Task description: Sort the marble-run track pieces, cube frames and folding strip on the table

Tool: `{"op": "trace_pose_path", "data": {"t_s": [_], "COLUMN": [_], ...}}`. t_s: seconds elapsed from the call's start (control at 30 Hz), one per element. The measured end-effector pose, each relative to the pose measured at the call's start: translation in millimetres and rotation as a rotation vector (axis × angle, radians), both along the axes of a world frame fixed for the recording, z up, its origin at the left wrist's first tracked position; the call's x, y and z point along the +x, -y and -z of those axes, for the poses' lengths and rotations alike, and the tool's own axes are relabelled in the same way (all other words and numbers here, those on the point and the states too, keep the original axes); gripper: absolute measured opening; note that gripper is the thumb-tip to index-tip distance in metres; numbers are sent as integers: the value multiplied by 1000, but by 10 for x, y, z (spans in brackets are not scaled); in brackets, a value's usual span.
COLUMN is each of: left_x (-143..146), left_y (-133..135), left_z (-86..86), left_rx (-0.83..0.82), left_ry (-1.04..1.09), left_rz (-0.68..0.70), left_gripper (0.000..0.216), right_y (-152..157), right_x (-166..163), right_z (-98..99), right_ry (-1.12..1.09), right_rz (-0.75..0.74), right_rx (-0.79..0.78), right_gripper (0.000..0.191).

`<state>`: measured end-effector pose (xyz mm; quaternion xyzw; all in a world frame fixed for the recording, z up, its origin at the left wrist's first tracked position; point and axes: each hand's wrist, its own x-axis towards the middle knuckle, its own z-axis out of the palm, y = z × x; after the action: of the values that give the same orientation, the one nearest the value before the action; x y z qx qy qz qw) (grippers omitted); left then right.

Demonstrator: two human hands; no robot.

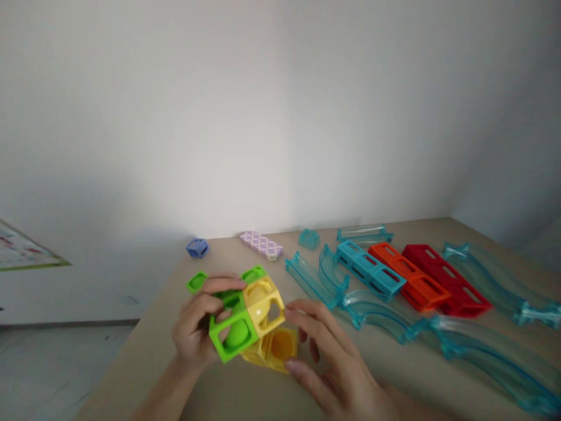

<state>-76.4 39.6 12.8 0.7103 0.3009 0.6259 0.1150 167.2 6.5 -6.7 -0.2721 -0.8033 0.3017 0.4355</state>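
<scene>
My left hand (197,330) is closed round a green open-sided cube (232,333) that is joined to a yellow cube (263,304); both are lifted a little and tilted. Beneath them a second yellow cube (278,349) rests on the beige table (394,374). My right hand (326,359) curls round that lower yellow cube, fingertips touching its side and bottom edge. Two small green square pieces lie just behind the cluster, one (197,282) at the left and one (254,273) against the yellow cube.
Clear blue track pieces (377,313) spread across the table's right half. Blue (370,269), orange (407,278) and red (445,278) slotted blocks lie side by side. A patterned lilac bar (261,245), a small blue-violet piece (197,248) and a small teal piece (309,238) sit by the white wall.
</scene>
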Motion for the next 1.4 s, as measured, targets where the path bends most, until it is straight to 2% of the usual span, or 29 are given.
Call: {"op": "trace_pose_path", "data": {"t_s": [0.07, 0.17, 0.33, 0.47, 0.53, 0.6, 0.7, 0.77, 0.83, 0.9, 1.0, 1.13, 1.4], "left_x": [19, 32, 20, 63, 88, 85, 15, -54, -119, -177, -269, -384, -390], "left_y": [47, 70, 45, 66, 73, 56, -25, -100, -177, -250, -362, -483, -527], "left_z": [-55, -121, -160, -150, -122, -86, -41, -11, 37, 109, 239, 349, 335], "left_rx": [138, 220, 232, 211, 182, 93, -78, -103, -101, -161, -317, -393, -462], "left_ry": [-181, -274, -297, -311, -235, -30, 386, 494, 378, 199, 108, 96, -165], "left_rz": [21, 51, 58, 80, 77, 8, -228, -403, -546, -617, -645, -675, -626], "left_gripper": [23, 21, 20, 21, 24, 25, 21, 18, 18, 13, 7, 7, 9], "right_y": [17, 3, -57, -72, -70, -67, -79, -97, -112, -115, -102, -100, -110], "right_x": [-9, -23, -51, -74, -73, -62, -43, -41, -47, -56, -61, -61, -79], "right_z": [13, 22, -32, -40, -11, 38, 123, 165, 180, 167, 113, 58, 85], "right_ry": [-71, -154, -110, -162, -205, -259, -344, -356, -325, -267, -171, -108, -94], "right_rz": [-8, 11, -67, -113, -131, -130, -90, -37, 22, 52, 49, 35, 48], "right_rx": [-19, -81, -166, -268, -297, -332, -379, -383, -366, -346, -290, -255, -314], "right_gripper": [58, 47, 16, 9, 9, 9, 10, 11, 12, 13, 15, 15, 18]}}
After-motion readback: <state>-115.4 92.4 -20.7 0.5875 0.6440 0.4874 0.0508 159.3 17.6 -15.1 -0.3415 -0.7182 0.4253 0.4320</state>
